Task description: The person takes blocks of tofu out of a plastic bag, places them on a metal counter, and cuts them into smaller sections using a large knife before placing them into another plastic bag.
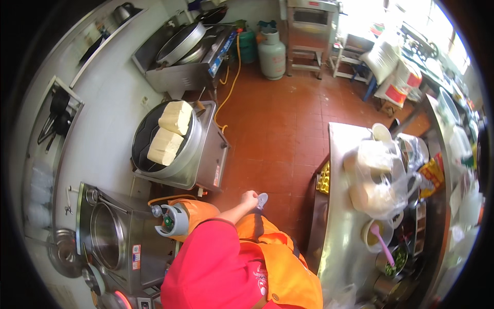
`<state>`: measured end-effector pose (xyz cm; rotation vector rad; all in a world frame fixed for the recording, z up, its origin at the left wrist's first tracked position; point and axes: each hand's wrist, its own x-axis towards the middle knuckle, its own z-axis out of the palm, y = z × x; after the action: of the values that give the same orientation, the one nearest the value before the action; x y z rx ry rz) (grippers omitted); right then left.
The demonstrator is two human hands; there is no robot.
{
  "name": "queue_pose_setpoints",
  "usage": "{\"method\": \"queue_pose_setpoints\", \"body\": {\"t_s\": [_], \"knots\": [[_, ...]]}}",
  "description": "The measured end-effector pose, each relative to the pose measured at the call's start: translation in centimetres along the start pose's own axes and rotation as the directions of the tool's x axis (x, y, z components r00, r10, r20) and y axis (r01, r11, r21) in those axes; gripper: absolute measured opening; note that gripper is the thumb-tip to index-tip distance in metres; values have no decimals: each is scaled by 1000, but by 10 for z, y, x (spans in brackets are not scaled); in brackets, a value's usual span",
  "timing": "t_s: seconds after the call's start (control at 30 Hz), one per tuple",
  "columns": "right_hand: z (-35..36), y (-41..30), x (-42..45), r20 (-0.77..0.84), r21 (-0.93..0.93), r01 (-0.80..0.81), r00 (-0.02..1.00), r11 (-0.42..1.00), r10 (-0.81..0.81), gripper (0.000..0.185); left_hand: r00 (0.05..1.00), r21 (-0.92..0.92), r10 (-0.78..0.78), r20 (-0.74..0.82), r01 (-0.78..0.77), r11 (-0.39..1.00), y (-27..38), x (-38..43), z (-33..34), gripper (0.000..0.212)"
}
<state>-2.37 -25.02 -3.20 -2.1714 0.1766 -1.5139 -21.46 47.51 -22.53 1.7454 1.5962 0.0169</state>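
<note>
My left hand (250, 199) hangs in front of my body with its fingers curled, and I see nothing in it. Below it are my shoe (262, 200) and the red tiled floor (266, 154). My right hand is out of view. Ahead to the left, two pale yellow blocks (175, 117) rest side by side on the dark top of a wide round metal pot (193, 135). The pot sits on a stainless-steel cooker (210, 154). A small grey gas cylinder (181, 220) with a valve stands beside my left forearm.
On my right is a steel worktable (339, 170) bearing plastic-wrapped food (376, 193), a bowl (366, 235) with a pink spoon (381, 243) and a pot of chopped greens (399, 258). A yellow hose (231, 83) crosses the floor. Left stands a noodle boiler (139, 220).
</note>
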Motion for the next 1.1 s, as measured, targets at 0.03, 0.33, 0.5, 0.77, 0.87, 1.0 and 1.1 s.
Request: {"method": "queue_pose_setpoints", "body": {"t_s": [0.03,0.33,0.5,0.77,0.87,1.0,1.1], "knots": [[25,-40,10,-27,147,-12,999,989,16,26,1000,-11,-8,-4,8,1000,-13,10,-6,18],[268,-346,-13,549,324,-271,834,906,53,22,982,-39,-152,109,157,987,-81,128,-53,19],[316,-548,-106,810,354,-270,568,895,-149,33,975,-115,-216,47,220,969,-92,202,-131,18],[458,-682,-200,919,395,-336,132,855,-372,24,938,-714,-307,163,327,619,-48,321,-187,18],[519,-733,-227,911,399,-385,65,832,-408,23,906,-667,-364,217,410,622,-42,367,-188,20],[607,-825,-265,884,385,-476,-57,791,-464,26,880,-315,-440,181,476,821,-48,414,-189,20],[688,-899,-321,831,446,-358,-175,820,-528,34,896,-75,-436,88,442,894,-22,457,-218,27]]}}
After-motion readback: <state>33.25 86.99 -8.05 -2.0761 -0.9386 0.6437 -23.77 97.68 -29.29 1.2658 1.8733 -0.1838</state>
